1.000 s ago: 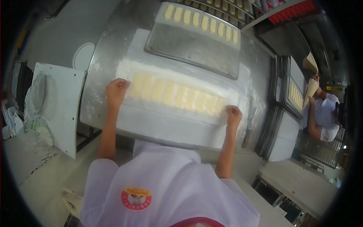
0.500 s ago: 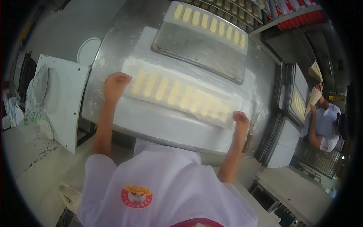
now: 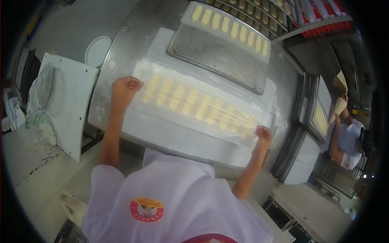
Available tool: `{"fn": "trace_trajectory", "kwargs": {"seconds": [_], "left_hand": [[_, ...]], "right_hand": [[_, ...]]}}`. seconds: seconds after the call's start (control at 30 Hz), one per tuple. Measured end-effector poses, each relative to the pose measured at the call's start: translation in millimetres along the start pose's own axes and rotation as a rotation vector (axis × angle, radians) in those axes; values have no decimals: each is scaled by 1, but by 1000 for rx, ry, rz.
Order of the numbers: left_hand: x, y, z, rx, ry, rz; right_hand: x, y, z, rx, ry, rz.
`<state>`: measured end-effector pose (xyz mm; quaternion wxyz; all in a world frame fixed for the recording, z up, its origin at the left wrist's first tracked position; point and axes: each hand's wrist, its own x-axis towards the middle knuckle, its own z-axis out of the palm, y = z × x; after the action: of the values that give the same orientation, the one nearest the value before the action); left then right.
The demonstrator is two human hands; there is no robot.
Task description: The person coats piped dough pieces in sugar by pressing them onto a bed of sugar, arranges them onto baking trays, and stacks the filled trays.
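A white paper sheet (image 3: 170, 114) bearing a row of pale yellow batter fingers (image 3: 190, 102) stretches between my two hands. My left hand (image 3: 126, 90) pinches its left end near the upper corner. At the right end, my right hand (image 3: 264, 137) is closed on the sheet's edge. Creases run across the sheet and gather towards my right fingers, blurring the outlines of the batter there. Whether the sheet's middle touches the surface beneath, I cannot tell. Just beyond it lies a metal baking tray (image 3: 214, 54), with another paper of batter fingers (image 3: 233, 29) along its far side.
Flour dusts the steel table (image 3: 117, 52) and the white sheets on it. Stacked trays (image 3: 302, 133) stand at the right edge. A co-worker (image 3: 344, 133) there holds a piping bag (image 3: 339, 106). Racks of filled trays (image 3: 259, 14) are at the back, and a white board (image 3: 73, 105) leans left.
My right hand has moved slightly right and down, drawing the sheet tighter. The powdery blur over its right half has given way to visible creases. My left hand keeps its hold.
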<state>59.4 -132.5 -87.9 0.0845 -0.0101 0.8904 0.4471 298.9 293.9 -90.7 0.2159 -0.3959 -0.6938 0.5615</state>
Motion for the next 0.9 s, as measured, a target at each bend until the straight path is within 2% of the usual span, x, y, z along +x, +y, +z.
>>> {"fn": "trace_trajectory", "kwargs": {"seconds": [0.1,0.17,0.3,0.47,0.7,0.77,0.9], "left_hand": [[7,-11,7,4,-33,6],[10,-14,17,147,8,2],[6,-6,25,201,75,81],[7,-9,28,242,116,62],[10,-6,31,271,91,61],[12,1,34,289,177,220],[36,-4,47,227,214,322]], "right_hand": [[10,25,5,-35,-80,31],[15,44,11,-78,-50,49],[15,61,15,-110,-9,21],[11,59,23,-191,82,-37],[15,55,28,-223,98,-85],[24,45,34,-251,87,-109],[47,48,27,-416,65,-146]]}}
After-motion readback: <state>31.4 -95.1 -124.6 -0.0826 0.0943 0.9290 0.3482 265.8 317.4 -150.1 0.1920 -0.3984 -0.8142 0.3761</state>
